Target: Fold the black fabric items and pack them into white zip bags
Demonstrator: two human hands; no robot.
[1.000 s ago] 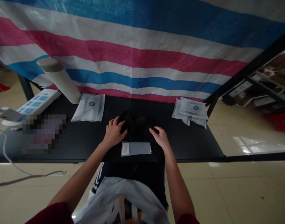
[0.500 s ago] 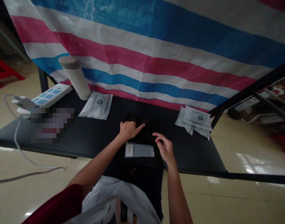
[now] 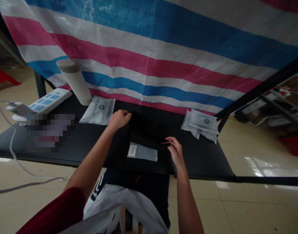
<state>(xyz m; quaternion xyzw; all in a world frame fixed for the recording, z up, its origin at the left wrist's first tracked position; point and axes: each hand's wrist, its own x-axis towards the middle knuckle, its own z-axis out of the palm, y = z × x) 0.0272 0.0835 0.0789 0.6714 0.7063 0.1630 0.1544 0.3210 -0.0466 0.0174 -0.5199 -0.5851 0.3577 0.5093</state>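
Note:
A dark, soft-looking black item (image 3: 149, 126) lies on the black table (image 3: 90, 143), its outline barely separable from the surface. My left hand (image 3: 120, 118) is closed at its far left side, knuckles up; what the fingers hold is lost in the dark. At the item's right side, my right hand (image 3: 174, 148) has its fingers bent toward the thumb, one finger stretching left; anything between them is too dark to make out. Nearer me, between my forearms, a translucent pouch (image 3: 145, 152) with a white label lies flat, touched by neither hand.
Left, a printed pouch (image 3: 100, 110) lies beside a pale bottle (image 3: 75, 83), a power strip (image 3: 50, 102) with a plugged charger, and a blurred-out object (image 3: 51, 131). Several similar pouches (image 3: 202, 123) are piled right. A striped sheet (image 3: 149, 65) hangs along the back edge.
My left hand has moved left and away from me, its fingers now curled in. My right hand has shifted slightly, one finger reaching left. The labelled pouch lies at a slightly different angle.

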